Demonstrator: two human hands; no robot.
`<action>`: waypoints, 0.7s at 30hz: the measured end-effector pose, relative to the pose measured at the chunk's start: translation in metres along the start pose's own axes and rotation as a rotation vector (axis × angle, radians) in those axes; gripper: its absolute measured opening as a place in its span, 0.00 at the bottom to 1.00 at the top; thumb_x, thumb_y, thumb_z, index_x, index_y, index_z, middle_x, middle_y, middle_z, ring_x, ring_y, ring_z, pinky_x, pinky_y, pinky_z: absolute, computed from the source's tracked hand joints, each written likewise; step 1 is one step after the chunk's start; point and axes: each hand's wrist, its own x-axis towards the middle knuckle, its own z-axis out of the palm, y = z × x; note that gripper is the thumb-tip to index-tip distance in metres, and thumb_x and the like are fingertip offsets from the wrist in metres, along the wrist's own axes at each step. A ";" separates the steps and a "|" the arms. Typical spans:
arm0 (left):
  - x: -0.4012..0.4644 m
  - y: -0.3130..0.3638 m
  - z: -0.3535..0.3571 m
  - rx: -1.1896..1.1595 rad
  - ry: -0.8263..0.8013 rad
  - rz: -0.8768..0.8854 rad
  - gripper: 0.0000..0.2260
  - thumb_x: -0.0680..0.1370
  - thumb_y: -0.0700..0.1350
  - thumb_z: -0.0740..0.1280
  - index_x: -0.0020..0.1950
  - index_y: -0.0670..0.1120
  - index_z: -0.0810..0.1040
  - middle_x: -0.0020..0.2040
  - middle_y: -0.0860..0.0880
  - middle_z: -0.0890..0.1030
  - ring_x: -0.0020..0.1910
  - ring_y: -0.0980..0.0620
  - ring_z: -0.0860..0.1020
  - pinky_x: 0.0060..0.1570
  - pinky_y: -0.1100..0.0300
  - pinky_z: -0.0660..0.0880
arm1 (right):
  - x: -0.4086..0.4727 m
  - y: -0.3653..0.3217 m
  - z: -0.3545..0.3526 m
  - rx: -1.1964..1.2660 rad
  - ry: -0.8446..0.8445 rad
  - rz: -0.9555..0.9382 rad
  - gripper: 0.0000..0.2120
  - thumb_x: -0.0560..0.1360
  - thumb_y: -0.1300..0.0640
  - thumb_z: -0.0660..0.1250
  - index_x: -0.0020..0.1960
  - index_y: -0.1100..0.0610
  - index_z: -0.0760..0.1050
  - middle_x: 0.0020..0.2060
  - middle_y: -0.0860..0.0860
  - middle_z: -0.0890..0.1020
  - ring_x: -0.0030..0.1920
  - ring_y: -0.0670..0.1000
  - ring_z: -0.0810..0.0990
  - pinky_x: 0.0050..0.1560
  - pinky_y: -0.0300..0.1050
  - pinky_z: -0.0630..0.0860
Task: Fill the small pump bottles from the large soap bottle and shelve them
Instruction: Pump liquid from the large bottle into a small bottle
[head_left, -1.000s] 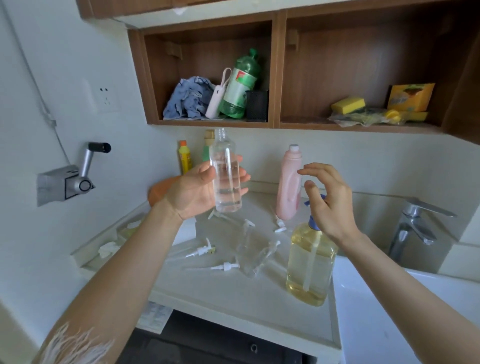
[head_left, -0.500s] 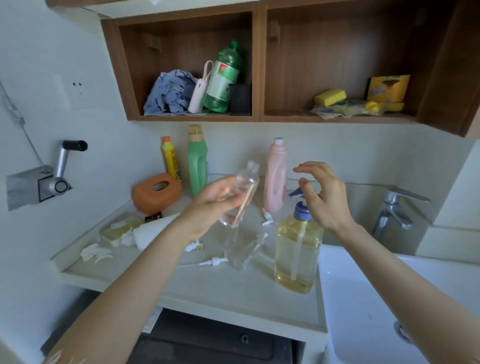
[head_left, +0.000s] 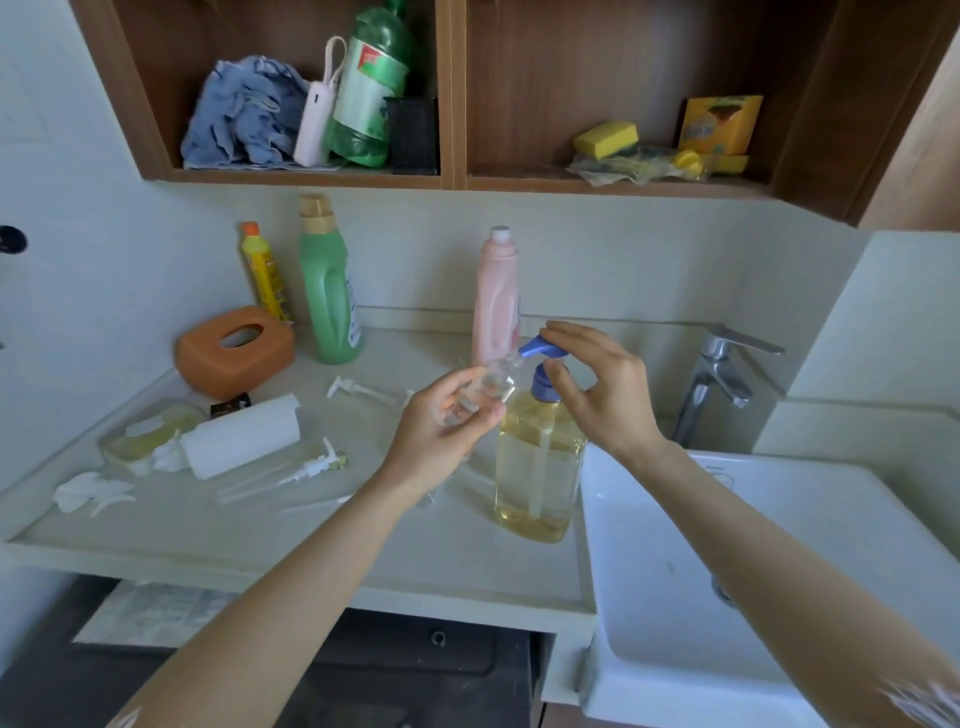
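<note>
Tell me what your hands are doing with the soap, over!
Left hand grips small clear bottle, tilted to blue pump spout. Right hand on pump of large soap bottle. Nothing in the way.

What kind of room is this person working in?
Most likely a home bathroom or laundry corner. A white sink with a metal tap sits beside the counter, cleaning bottles line the wall, and the wooden shelf above holds a sponge and a rag.

The left hand (head_left: 441, 431) grips a small clear plastic bottle (head_left: 485, 389) tilted toward the blue pump spout (head_left: 540, 347) of the large yellow soap bottle (head_left: 537, 473), where the right hand (head_left: 602, 395) rests.
</note>
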 end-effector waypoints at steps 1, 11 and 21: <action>0.001 0.000 0.001 0.011 0.017 0.020 0.15 0.74 0.41 0.73 0.59 0.53 0.77 0.46 0.54 0.84 0.45 0.54 0.79 0.45 0.62 0.77 | -0.001 -0.001 0.001 0.002 0.005 -0.001 0.13 0.72 0.67 0.70 0.57 0.62 0.81 0.56 0.55 0.82 0.58 0.51 0.78 0.63 0.34 0.69; 0.006 -0.003 0.005 0.034 0.089 0.108 0.20 0.68 0.43 0.77 0.59 0.52 0.81 0.51 0.51 0.85 0.49 0.44 0.81 0.50 0.56 0.78 | -0.005 -0.004 0.014 0.042 0.115 -0.020 0.12 0.73 0.68 0.64 0.54 0.64 0.81 0.53 0.56 0.82 0.57 0.51 0.78 0.62 0.34 0.69; 0.008 -0.019 0.007 0.060 0.109 0.046 0.21 0.66 0.36 0.79 0.57 0.46 0.82 0.48 0.48 0.84 0.38 0.56 0.77 0.45 0.65 0.75 | -0.015 0.004 0.037 0.063 0.218 -0.021 0.15 0.71 0.65 0.58 0.48 0.66 0.82 0.47 0.59 0.83 0.51 0.58 0.80 0.57 0.33 0.70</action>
